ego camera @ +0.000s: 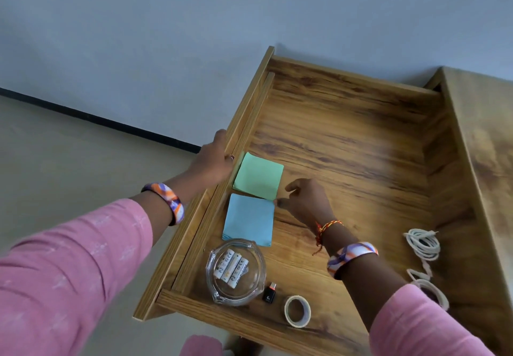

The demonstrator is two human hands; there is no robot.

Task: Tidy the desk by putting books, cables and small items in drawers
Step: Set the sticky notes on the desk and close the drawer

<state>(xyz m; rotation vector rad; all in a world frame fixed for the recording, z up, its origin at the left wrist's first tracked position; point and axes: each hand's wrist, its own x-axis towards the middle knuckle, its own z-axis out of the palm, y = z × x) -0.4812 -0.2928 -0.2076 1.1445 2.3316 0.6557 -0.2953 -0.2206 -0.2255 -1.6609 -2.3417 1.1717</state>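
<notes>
**Small items lying in the open drawer, sticky pads being squared up**

We take the open wooden drawer (347, 133) as our landmark and work down in size. Our left hand (213, 158) grips its front panel, fingers curled over the top edge; we judge the drawer rigid and heavy enough to want that steadying hold.

Against the drawer's near side wall, by the front panel, sits the glass ashtray (236, 271), holding a few white batteries (231, 268). It looks heavy, slick and breakable, so we would lift it by its thick rim with the whole hand.

At the far end of that same wall, away from the front panel, lies the white cable (423, 247), coiled; soft and springy, best gathered by the whole coil.

Along the front panel lie the blue sticky pad (248, 218) and, just beyond it, the green sticky pad (259, 175), touching or nearly so. Our right hand (308, 203) has loosely curled fingers at the blue pad's corner; whether it pinches it, we cannot tell. Pads are light and fan easily: take them by opposite edges.

Near the ashtray, the tape roll (297, 311) is light and stiff; hook a finger through. The black adapter (269, 294) between them needs a fingertip pinch.
</notes>
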